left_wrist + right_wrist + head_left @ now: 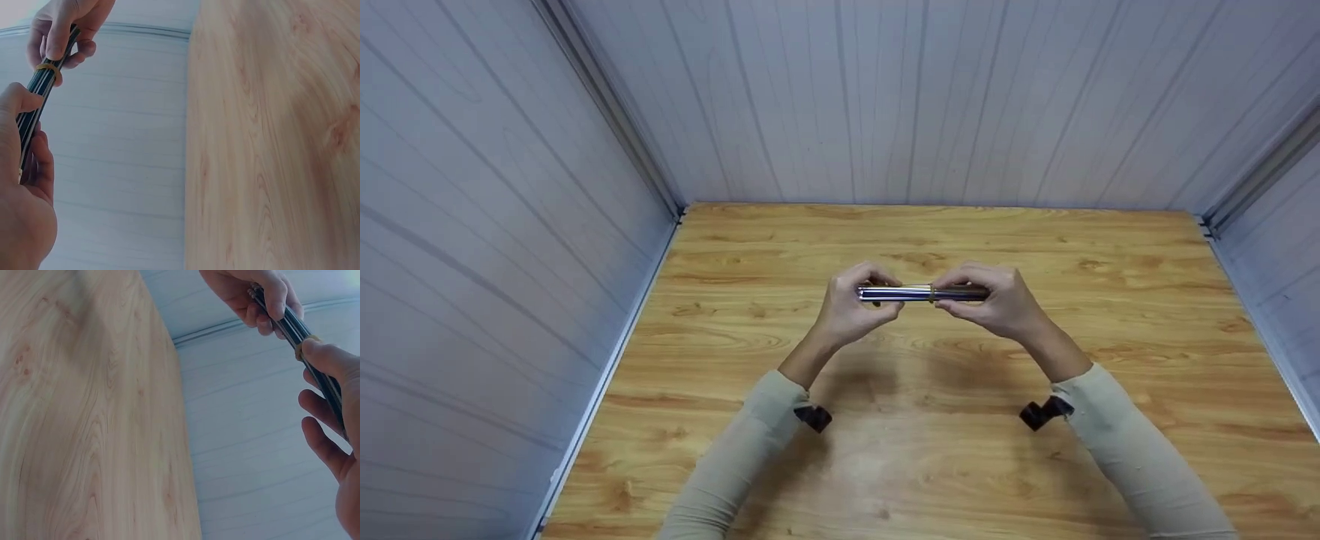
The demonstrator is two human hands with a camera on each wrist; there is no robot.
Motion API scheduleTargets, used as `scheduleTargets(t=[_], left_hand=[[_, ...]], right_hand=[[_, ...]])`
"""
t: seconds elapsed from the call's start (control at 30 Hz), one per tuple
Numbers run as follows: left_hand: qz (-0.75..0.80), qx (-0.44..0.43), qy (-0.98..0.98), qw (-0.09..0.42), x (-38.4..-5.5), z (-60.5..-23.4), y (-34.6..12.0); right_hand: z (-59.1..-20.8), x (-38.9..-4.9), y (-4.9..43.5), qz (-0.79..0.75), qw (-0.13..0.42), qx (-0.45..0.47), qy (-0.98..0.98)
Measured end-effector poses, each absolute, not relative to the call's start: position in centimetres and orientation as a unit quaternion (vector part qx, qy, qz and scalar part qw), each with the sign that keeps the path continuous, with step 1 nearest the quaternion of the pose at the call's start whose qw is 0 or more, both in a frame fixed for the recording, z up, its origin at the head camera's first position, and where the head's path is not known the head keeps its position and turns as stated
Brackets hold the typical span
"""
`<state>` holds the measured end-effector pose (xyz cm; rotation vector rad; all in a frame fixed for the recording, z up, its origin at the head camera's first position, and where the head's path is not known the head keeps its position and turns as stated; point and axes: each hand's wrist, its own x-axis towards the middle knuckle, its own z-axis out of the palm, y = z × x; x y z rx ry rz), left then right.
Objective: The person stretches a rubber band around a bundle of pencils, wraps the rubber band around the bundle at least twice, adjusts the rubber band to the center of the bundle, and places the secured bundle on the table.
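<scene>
A bundle of slim, dark, shiny sticks with pale stripes (911, 293) is held level above the table, running left to right between both hands. A yellow rubber band (300, 353) goes round it near the middle. My left hand (846, 309) pinches the left part, thumb on the near side and fingers on the far side. The right part is gripped by my right hand (1001, 300), whose thumb lies at the band in the right wrist view. Several stick ends (254, 289) show beyond the left thumb. My palms hide parts of the bundle in the wrist views.
Beneath the hands lies a wood-grain table (930, 465), with shadows of the hands on it. Pale panelled walls (877, 105) stand along its back, left and right sides. A small black device (814, 417) sits on the left wrist, another (1045, 412) on the right.
</scene>
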<state>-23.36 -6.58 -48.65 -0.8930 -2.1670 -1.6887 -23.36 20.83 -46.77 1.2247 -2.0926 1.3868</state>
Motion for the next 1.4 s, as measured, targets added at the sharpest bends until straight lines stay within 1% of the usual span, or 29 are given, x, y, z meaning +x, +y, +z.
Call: scheduleTargets(t=[0.23,0.4,0.63,0.83,1.07,1.17,1.23,1.4], left_hand=[[-0.580,-0.301,-0.748,0.115,-23.0,-48.8,-6.1],[-0.570,-0.301,-0.756,0.113,-22.9,-48.9,-6.1],[-0.550,-0.292,-0.769,0.142,-23.1,-48.6,-6.5],[-0.540,-0.299,-0.770,0.162,-23.1,-48.6,-6.2],[-0.558,-0.298,-0.763,0.132,-22.8,-48.8,-5.8],[-0.548,-0.307,-0.767,0.128,-22.8,-49.0,-5.9],[-0.526,-0.315,-0.778,0.138,-22.9,-49.0,-6.2],[-0.467,-0.330,-0.801,0.178,-23.3,-48.8,-7.1]], right_hand=[[-46.5,-23.6,20.4,0.432,0.218,0.454,-0.748],[-46.7,-23.8,20.3,0.417,0.228,0.472,-0.743],[-46.3,-23.8,20.6,0.381,0.238,0.466,-0.762],[-46.4,-24.0,20.2,0.344,0.269,0.470,-0.767],[-46.8,-24.0,19.7,0.342,0.288,0.475,-0.758],[-46.8,-24.0,19.6,0.334,0.293,0.479,-0.758],[-46.8,-24.1,19.7,0.336,0.291,0.481,-0.756],[-47.0,-24.2,20.7,0.344,0.268,0.471,-0.767]])
